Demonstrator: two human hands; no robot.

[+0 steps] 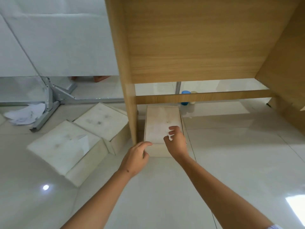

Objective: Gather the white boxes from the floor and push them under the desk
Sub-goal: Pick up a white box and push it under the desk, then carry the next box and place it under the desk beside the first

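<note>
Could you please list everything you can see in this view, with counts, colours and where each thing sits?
White boxes: three, off-white and scuffed; one under the desk against its left panel, two outside to the left, the nearer touching the farther.
Desk: one, light wood, with side panels and a low crossbar; fills the upper right.
Blue object: one, behind the crossbar; partly hidden.
Metal frame: one, grey, on the floor at left.
Crumpled paper: one heap, white, beside the frame.
Floor: glossy white tiles.
Left hand: at the box's near left corner, fingers loosely curled.
Right hand: on the box's top near edge.
</note>
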